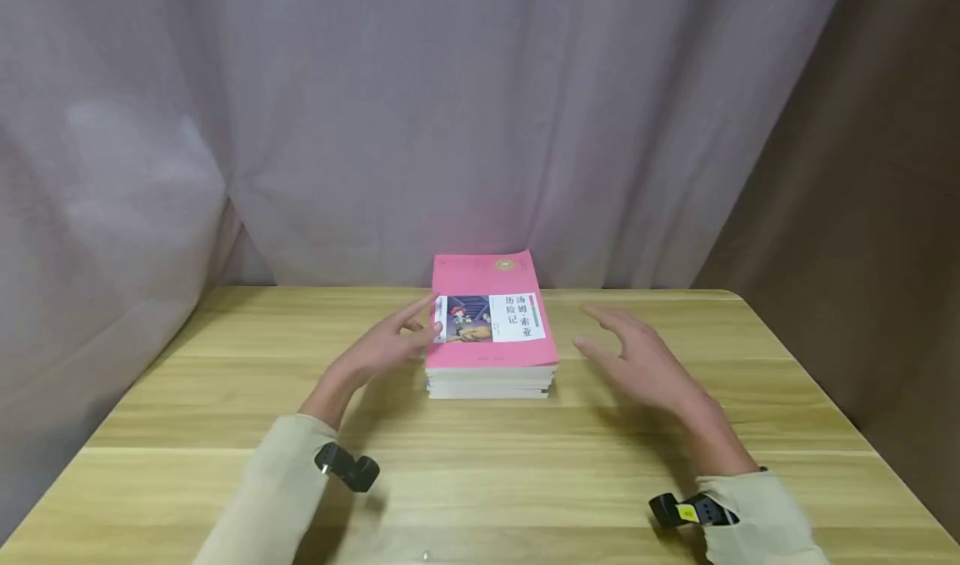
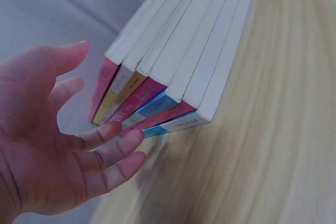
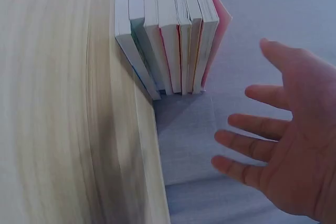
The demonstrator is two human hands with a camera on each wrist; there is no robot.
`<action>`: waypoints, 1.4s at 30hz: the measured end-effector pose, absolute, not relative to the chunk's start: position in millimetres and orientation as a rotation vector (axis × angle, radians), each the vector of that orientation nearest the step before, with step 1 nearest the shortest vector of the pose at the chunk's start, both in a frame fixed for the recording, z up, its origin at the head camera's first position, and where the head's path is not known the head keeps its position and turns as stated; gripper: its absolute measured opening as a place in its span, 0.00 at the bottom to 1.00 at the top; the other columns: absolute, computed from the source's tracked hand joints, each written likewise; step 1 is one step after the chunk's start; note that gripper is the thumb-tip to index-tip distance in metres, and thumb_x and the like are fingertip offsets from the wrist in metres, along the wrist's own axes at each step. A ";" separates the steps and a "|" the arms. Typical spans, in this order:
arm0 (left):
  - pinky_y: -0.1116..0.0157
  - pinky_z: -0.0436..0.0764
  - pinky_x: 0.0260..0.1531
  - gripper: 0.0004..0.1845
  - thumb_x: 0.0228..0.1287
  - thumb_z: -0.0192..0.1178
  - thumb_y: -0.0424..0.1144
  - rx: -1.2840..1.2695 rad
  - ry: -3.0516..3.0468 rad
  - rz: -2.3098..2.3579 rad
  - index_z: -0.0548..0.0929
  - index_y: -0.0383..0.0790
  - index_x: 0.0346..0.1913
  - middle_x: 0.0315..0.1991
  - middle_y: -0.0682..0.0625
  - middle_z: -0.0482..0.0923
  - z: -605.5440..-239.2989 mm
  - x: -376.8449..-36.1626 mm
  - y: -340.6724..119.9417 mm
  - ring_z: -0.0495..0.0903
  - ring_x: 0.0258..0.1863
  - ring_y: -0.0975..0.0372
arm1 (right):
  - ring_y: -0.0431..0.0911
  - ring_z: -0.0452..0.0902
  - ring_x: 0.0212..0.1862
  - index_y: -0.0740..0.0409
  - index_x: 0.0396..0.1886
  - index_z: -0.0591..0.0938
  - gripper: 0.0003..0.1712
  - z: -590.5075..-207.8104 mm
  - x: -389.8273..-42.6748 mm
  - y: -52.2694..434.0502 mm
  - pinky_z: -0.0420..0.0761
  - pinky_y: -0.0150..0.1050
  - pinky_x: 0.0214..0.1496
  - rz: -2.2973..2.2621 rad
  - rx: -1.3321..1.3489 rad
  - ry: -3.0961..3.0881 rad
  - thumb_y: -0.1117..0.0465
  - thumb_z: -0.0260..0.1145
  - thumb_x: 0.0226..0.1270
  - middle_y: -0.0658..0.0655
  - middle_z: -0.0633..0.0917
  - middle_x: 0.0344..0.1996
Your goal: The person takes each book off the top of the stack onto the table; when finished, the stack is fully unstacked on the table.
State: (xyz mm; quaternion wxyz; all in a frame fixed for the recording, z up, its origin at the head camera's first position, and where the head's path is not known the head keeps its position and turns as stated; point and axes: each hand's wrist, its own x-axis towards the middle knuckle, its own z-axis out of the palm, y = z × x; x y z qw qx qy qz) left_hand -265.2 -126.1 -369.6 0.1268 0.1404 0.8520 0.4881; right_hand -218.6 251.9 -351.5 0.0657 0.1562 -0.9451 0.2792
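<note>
A stack of several paperback books lies flat at the middle of the wooden table, topped by a pink cover with a picture and a white title band. My left hand reaches in from the left with straight fingers, and its fingertips meet the stack's left edge. In the left wrist view the fingers are spread beside the coloured spines. My right hand hovers open to the right of the stack, a short gap away. The right wrist view shows its spread fingers apart from the page edges.
A pale grey curtain hangs just behind the table's far edge, and a brown one hangs on the right. Small black cameras sit on my left wrist and right wrist. Bare wood surrounds the stack.
</note>
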 end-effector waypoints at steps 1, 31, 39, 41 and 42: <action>0.46 0.84 0.59 0.38 0.80 0.57 0.56 0.396 2.457 1.437 0.55 0.63 0.86 0.64 0.33 0.75 -370.3 -268.8 -124.1 0.84 0.53 0.48 | 0.67 0.66 0.77 0.58 0.81 0.68 0.38 -352.9 -218.8 250.4 0.69 0.69 0.75 0.875 0.477 -2.835 0.41 0.58 0.83 0.67 0.70 0.77; 0.61 0.89 0.35 0.43 0.79 0.62 0.43 0.273 2.222 1.666 0.50 0.58 0.87 0.62 0.31 0.80 -382.9 -273.8 -143.9 0.88 0.34 0.57 | 0.58 0.86 0.51 0.64 0.73 0.76 0.30 -381.3 -231.9 210.7 0.88 0.51 0.52 1.583 0.467 -2.689 0.58 0.69 0.77 0.71 0.83 0.59; 0.60 0.90 0.36 0.43 0.81 0.59 0.40 0.268 2.140 1.757 0.46 0.56 0.87 0.64 0.30 0.80 -385.6 -265.3 -150.8 0.90 0.39 0.57 | 0.58 0.84 0.58 0.56 0.73 0.78 0.30 -389.6 -232.9 207.1 0.85 0.55 0.60 1.535 0.432 -2.779 0.53 0.69 0.76 0.66 0.81 0.65; 0.60 0.90 0.37 0.45 0.80 0.59 0.39 0.247 2.102 1.797 0.45 0.57 0.87 0.64 0.30 0.80 -386.1 -263.8 -151.4 0.90 0.39 0.57 | 0.60 0.82 0.62 0.56 0.73 0.79 0.30 -390.1 -233.3 207.5 0.85 0.56 0.61 1.508 0.420 -2.784 0.53 0.70 0.76 0.65 0.81 0.65; 0.59 0.91 0.38 0.45 0.80 0.59 0.38 0.235 2.077 1.819 0.44 0.59 0.87 0.65 0.30 0.80 -386.4 -263.3 -151.9 0.91 0.39 0.57 | 0.61 0.81 0.62 0.56 0.73 0.79 0.30 -390.1 -233.6 207.6 0.84 0.56 0.61 1.500 0.419 -2.785 0.53 0.70 0.76 0.65 0.81 0.65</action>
